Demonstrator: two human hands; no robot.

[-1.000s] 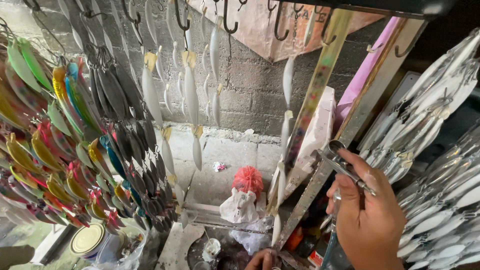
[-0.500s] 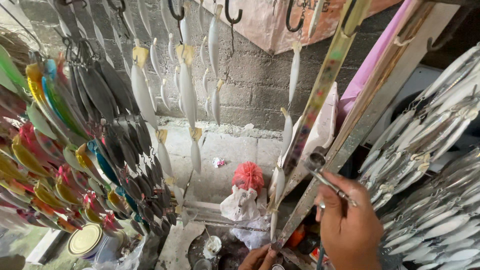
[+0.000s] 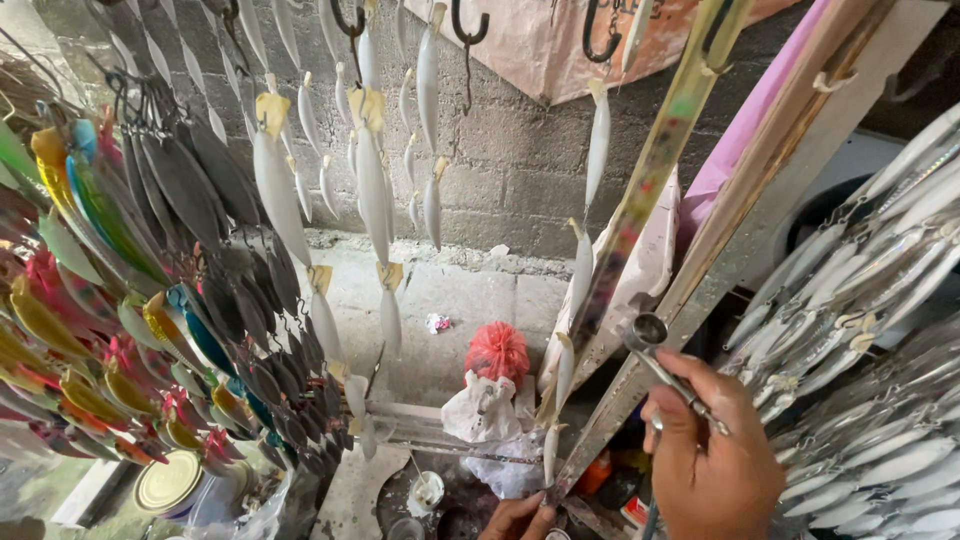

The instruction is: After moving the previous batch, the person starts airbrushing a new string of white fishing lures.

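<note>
Airbrush [image 3: 668, 362] grasped in right hand [image 3: 712, 462]; left hand [image 3: 515, 519] low, grip unclear.

R hand [image 3: 712, 462] w/ airbrush [image 3: 672, 372] lower, leftward

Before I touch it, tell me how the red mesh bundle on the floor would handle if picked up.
The red mesh bundle looks soft and crumpled, so it would probably squash and flop rather than hold shape. It seems light for its size, being loose netting. Resting on the crumpled white cloth, it is unlikely to roll, though it could snag.
</note>
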